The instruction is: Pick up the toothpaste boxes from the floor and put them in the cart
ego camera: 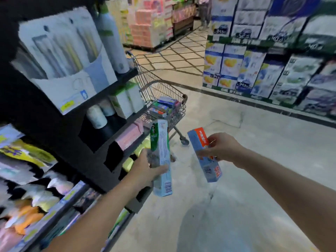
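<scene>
Holding one light, stiff cardboard toothpaste box each, the left hand [145, 171] clamps the green-and-blue box [161, 157] mid-length, the right hand [221, 147] the orange-ended blue box [204, 153], short of the wire shopping cart [163, 91].

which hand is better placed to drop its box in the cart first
Probably the left hand: its green-edged pale blue toothpaste box points up just below the wire shopping cart. The right hand, holding the orange-topped blue box, sits further right of the basket.
</scene>
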Tool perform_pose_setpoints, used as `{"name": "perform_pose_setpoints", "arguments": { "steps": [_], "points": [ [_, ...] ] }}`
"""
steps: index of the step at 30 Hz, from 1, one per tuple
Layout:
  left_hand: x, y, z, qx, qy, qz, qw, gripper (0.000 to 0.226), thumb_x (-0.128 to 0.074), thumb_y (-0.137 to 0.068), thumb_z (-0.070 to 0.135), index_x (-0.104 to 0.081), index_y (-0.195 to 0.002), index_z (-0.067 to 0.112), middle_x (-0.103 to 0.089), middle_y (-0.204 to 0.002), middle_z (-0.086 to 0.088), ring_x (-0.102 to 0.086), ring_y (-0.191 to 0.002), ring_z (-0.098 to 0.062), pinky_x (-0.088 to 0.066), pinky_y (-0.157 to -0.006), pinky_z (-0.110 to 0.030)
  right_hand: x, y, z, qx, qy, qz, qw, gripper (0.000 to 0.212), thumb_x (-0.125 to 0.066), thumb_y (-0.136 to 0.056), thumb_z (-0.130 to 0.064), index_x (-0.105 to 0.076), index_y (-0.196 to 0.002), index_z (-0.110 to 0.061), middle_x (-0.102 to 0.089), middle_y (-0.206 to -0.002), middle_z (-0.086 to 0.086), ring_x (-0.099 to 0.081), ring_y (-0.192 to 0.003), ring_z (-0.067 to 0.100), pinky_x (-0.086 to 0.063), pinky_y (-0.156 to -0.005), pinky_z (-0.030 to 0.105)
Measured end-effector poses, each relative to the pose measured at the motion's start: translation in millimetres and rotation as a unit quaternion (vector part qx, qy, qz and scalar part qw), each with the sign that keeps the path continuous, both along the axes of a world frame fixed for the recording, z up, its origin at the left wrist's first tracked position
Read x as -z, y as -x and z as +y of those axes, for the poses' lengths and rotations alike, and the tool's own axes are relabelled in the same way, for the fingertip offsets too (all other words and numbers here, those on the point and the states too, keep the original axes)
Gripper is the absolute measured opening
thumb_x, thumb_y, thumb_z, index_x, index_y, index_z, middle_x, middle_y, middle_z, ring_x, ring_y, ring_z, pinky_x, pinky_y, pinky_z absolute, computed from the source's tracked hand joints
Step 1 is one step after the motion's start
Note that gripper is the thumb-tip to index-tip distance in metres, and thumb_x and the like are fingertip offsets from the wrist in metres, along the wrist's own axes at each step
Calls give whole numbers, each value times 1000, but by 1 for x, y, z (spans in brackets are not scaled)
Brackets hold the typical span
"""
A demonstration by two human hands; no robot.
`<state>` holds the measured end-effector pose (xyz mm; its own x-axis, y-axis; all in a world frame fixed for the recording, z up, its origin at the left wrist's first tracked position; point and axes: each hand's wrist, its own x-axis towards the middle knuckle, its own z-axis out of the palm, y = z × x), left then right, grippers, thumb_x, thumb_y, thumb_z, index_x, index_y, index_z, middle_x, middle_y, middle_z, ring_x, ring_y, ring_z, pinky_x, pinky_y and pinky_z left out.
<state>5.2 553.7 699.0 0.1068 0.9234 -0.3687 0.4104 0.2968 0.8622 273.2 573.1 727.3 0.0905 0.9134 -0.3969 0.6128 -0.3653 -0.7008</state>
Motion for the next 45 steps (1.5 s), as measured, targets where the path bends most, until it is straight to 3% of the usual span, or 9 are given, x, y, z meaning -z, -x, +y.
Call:
{"name": "perform_pose_setpoints", "arguments": {
  "steps": [3, 12, 19, 26, 29, 33, 39, 45],
  "points": [
    [2, -36, 35, 26, 11, -2, 1000, 43, -82, -81, 23, -48, -105, 32, -61, -112, -5, -67, -99, -22, -62, -69, -53, -6, -33, 25, 18, -4, 5, 1000, 42, -88, -68, -34, -65, -97, -13, -71, -91, 2, -70, -79, 16, -63, -68, 35],
    [18, -104, 161, 64, 24, -17, 997, 51, -85, -77, 24, -50, -113, 32, -66, -112, -1, -70, -100, -23, -61, -75, -53, 0, -98, 120, 52, 0, -5, 999, 41, -86, -71, -30, -64, -100, -13, -69, -93, 1, -69, -82, 16, -62, -76, 39],
    [27, -130, 284, 72, 43, 2, 996, 53, -85, -76, 18, -50, -114, 32, -68, -112, 8, -70, -101, -21, -60, -82, -52, -11, -131, 234, 61, 14, -43, 997, 46, -86, -70, -38, -63, -105, -17, -69, -99, -1, -67, -86, 16, -61, -76, 37],
    [21, -162, 380, 117, 38, 30, 992, 51, -81, -81, 24, -46, -117, 31, -64, -111, 16, -64, -101, -10, -57, -92, -47, -11, -159, 338, 72, 33, -52, 996, 44, -85, -72, -36, -62, -102, -15, -67, -98, 1, -67, -86, 18, -62, -78, 42],
    [25, -172, 417, 98, 45, 27, 994, 50, -83, -79, 28, -46, -112, 35, -66, -117, 12, -66, -104, -12, -56, -94, -48, -5, -165, 382, 52, 42, -50, 997, 45, -85, -73, -35, -62, -105, -15, -67, -101, 1, -67, -86, 18, -62, -77, 39],
    [31, -188, 465, 79, 42, 36, 995, 51, -80, -82, 28, -42, -116, 33, -62, -105, 18, -61, -91, 1, -55, -75, -29, 5, -173, 446, 15, 43, -52, 998, 44, -83, -76, -37, -61, -108, -15, -66, -101, 0, -64, -82, 16, -61, -75, 35],
    [36, -204, 521, -31, 69, 48, 996, 52, -79, -83, 28, -41, -119, 31, -59, -108, 15, -61, -97, -9, -53, -90, -44, 18, -196, 548, -59, 42, -43, 996, 46, -84, -74, -39, -62, -106, -13, -68, -103, 3, -67, -88, 18, -61, -81, 41],
    [44, -201, 542, -145, 115, 42, 982, 55, -77, -85, 23, -38, -123, 35, -57, -106, 14, -62, -103, -19, -56, -90, -53, 39, -184, 632, -160, 55, -56, 984, 46, -84, -73, -41, -64, -102, -11, -71, -98, 7, -69, -84, 21, -61, -81, 44]
  ]
}}
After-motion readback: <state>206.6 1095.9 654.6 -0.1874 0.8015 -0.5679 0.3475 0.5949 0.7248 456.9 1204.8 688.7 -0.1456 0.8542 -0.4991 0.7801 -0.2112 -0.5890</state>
